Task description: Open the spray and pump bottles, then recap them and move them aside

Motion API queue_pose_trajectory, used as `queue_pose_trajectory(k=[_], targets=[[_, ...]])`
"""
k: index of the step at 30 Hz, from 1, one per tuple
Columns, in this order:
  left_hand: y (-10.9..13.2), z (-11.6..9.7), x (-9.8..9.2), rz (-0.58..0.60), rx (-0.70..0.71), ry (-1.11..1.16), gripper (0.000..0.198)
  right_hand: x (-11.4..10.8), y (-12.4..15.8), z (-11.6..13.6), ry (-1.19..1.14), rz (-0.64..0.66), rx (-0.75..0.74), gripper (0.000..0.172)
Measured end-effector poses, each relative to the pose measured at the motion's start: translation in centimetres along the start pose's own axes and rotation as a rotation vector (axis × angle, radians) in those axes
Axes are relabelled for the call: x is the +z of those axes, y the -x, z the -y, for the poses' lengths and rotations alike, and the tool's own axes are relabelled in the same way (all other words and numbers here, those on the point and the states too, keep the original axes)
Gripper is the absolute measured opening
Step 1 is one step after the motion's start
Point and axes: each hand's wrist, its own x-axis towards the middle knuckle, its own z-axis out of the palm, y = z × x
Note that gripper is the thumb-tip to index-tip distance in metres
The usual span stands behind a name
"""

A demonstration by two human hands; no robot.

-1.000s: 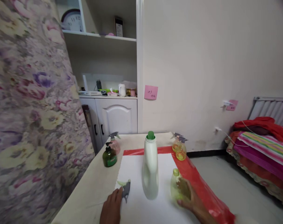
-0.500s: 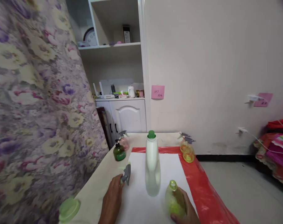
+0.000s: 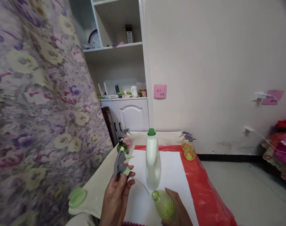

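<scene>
My left hand (image 3: 118, 191) is closed around the collar of a grey and pale green spray nozzle (image 3: 120, 164), raised over the left of the white sheet (image 3: 138, 201). Its thin tube (image 3: 141, 183) points down to the right. In my right hand (image 3: 179, 208) is a clear yellow-green bottle (image 3: 163, 204), its open neck tilted toward the left. Between and beyond my hands stands a tall pale green jug (image 3: 153, 163) with green at its mouth. A dark green pump bottle (image 3: 121, 146) is partly hidden behind the nozzle.
A pink spray bottle (image 3: 127, 140) stands at the table's back left. Two yellow spray bottles (image 3: 189, 153) stand at the right on red plastic (image 3: 199, 185). A light green lid (image 3: 77, 197) lies at the left edge, near the floral curtain (image 3: 51, 125).
My left hand has lifted and turned the spray nozzle, bringing its tube into view. The bottle in my right hand has moved left and tipped toward the nozzle. The view has shifted slightly.
</scene>
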Motion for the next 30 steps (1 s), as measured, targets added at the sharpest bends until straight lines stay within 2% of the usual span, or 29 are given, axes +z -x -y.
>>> queue_pose_trajectory(k=[6,11,14,17,23,26,30], targets=[[1.0,-0.2,1.2,0.035,0.0,0.036,0.036,-0.2,0.1,0.0,0.038,0.017,-0.037,0.09],[1.3,-0.1,1.5,0.049,0.005,0.01,0.035,0.0,0.1,0.3,0.027,-0.012,-0.022,0.09],[1.5,1.3,1.3,0.056,0.0,-0.038,0.035,0.1,0.0,0.3,0.008,-0.021,-0.084,0.087],[1.9,3.5,1.0,0.071,-0.047,-0.131,0.038,0.1,0.0,0.3,-0.005,-0.025,-0.127,0.087],[2.7,8.3,-0.1,0.069,-0.145,-0.158,0.044,0.3,0.2,-0.3,0.012,0.0,-0.121,0.089],[2.7,9.3,-0.7,0.117,-0.176,-0.169,0.043,0.8,0.3,-0.8,-0.016,-0.008,-0.1,0.09],[2.5,9.5,-1.1,0.163,-0.212,-0.199,0.044,1.7,0.4,-1.2,-0.003,-0.076,-0.049,0.088]])
